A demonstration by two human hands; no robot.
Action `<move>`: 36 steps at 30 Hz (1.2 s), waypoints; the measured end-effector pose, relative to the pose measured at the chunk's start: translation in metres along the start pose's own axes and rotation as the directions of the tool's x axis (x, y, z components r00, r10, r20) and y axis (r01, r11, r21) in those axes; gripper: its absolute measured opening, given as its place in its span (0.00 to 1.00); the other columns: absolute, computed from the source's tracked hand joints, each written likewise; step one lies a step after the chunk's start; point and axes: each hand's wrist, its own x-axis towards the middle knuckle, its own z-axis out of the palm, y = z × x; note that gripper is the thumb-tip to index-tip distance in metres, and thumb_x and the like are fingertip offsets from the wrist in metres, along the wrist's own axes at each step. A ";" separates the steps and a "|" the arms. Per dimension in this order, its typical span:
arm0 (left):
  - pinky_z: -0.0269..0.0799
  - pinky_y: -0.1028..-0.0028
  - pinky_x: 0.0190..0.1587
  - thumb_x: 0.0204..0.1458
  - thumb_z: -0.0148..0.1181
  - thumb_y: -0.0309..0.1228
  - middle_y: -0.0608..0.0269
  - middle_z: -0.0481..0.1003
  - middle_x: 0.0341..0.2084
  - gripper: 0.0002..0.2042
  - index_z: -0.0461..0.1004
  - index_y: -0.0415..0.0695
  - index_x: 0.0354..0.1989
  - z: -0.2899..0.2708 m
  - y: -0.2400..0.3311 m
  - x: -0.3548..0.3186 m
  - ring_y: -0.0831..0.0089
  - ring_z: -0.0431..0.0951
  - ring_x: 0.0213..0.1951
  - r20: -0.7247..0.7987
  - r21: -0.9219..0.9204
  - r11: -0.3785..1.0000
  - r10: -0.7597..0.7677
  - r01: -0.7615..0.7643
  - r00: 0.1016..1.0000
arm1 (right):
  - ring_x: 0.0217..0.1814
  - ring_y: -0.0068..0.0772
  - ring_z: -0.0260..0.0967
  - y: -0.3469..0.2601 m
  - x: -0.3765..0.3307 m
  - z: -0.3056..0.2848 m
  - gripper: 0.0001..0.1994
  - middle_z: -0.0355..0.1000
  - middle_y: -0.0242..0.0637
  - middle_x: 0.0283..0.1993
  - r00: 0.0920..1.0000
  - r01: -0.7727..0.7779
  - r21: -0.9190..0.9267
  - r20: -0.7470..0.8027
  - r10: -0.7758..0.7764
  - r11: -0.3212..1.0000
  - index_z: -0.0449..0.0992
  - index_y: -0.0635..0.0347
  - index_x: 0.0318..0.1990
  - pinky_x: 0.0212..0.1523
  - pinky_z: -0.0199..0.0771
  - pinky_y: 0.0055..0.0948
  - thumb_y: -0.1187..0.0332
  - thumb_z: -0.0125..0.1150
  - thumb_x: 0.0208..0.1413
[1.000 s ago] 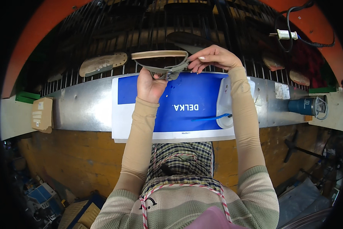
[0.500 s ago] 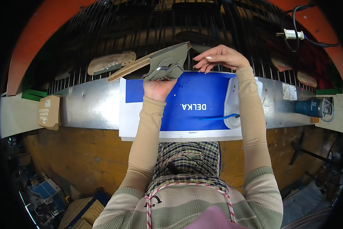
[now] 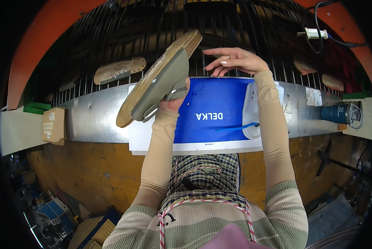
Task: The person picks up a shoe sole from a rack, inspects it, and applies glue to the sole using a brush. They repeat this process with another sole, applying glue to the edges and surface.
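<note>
My left hand [image 3: 175, 102] grips a grey-green sandal [image 3: 161, 89] by its strap side, above the left part of the bench. The sandal is tilted with its brown, rough underside turned up and to the left; metal buckles show on the straps near my palm. Most of my left fingers are hidden behind it. To the right of the sandal's upper end, my right hand [image 3: 242, 61] hovers empty with its fingers stretched apart, at the edge of the dark rods. Below both hands lies a blue and white printed sheet [image 3: 210, 93].
A white container [image 3: 249, 110] with a blue-handled brush [image 3: 235, 128] sits on the sheet's right. More soles [image 3: 119, 70] rest on the dark rod rack [image 3: 219, 25] beyond the metal bench [image 3: 99, 108]. A cardboard piece [image 3: 54, 125] lies far left, a blue mug [image 3: 334, 113] far right.
My left hand has turned the sandal so its underside now faces up, with one end raised and the other lowered to the left. The right hand has shifted only slightly, its fingers straighter.
</note>
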 end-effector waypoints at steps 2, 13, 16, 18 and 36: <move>0.53 0.73 0.29 0.52 0.57 0.41 0.75 0.67 0.19 0.10 0.69 0.51 0.25 0.000 -0.001 0.000 0.80 0.61 0.21 0.018 0.105 0.994 0.038 -0.040 0.999 | 0.48 0.33 0.79 -0.001 0.000 0.001 0.31 0.74 0.52 0.55 1.000 0.020 -0.002 0.014 -0.020 1.000 0.59 0.62 0.69 0.50 0.81 0.25 0.62 0.59 0.62; 0.52 0.77 0.22 0.55 0.57 0.34 0.75 0.64 0.17 0.06 0.72 0.47 0.28 -0.025 0.024 0.008 0.82 0.58 0.18 0.289 0.124 0.990 -0.097 0.063 0.953 | 0.50 0.33 0.78 0.002 0.001 -0.001 0.30 0.74 0.51 0.56 0.999 0.046 -0.069 0.021 -0.045 0.997 0.60 0.58 0.69 0.52 0.80 0.28 0.59 0.59 0.62; 0.51 0.79 0.21 0.54 0.58 0.34 0.75 0.62 0.18 0.07 0.71 0.46 0.29 -0.020 0.009 -0.006 0.82 0.58 0.18 0.167 0.105 0.994 0.014 -0.032 0.986 | 0.51 0.34 0.78 0.003 0.001 -0.002 0.30 0.74 0.51 0.56 0.998 0.056 -0.074 0.023 -0.055 0.996 0.61 0.57 0.69 0.53 0.79 0.29 0.58 0.59 0.62; 0.50 0.80 0.20 0.54 0.59 0.34 0.75 0.61 0.18 0.07 0.71 0.45 0.29 -0.011 -0.002 -0.017 0.83 0.57 0.18 0.070 0.169 0.978 0.113 -0.124 0.991 | 0.51 0.34 0.78 0.003 0.001 -0.002 0.30 0.75 0.50 0.56 0.998 0.057 -0.081 0.020 -0.055 0.995 0.61 0.57 0.69 0.53 0.79 0.29 0.58 0.59 0.62; 0.44 0.83 0.12 0.53 0.61 0.34 0.82 0.57 0.08 0.14 0.65 0.57 0.17 -0.019 0.013 -0.009 0.89 0.53 0.07 0.444 0.460 0.866 -0.417 0.197 0.793 | 0.49 0.35 0.78 0.001 -0.001 0.001 0.32 0.78 0.47 0.52 0.997 0.059 -0.131 -0.037 -0.065 0.990 0.64 0.61 0.67 0.52 0.79 0.30 0.56 0.61 0.58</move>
